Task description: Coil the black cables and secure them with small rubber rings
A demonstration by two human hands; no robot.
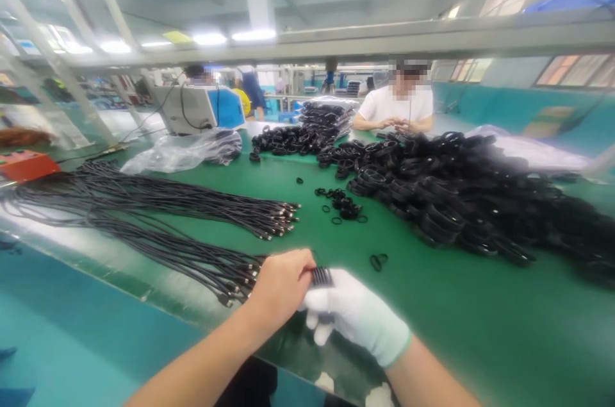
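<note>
Near the front edge of the green table (pixel 307 195), my two hands meet. My right hand (pixel 353 307), in a white glove, is closed around a black coiled or ribbed piece (pixel 321 277). Bare and closed, my left hand (pixel 283 282) presses its thumb and fingertips at the left side of that piece; whether it pinches something separate is hidden. Just left of my left hand lie the metal-tipped ends of a bundle of black cables (pixel 192 253). A second cable bundle (pixel 206 202) lies behind it. Small black rings (pixel 343 202) are scattered beyond my hands, with a black loop (pixel 378 261) to the right.
A large heap of coiled black cables (pixel 432 189) covers the right side. Behind are a clear plastic bag (pixel 185 149), stacked black packs (pixel 324 117) and a person in white (pixel 398 102) across the table. An orange box (pixel 29 165) sits at far left.
</note>
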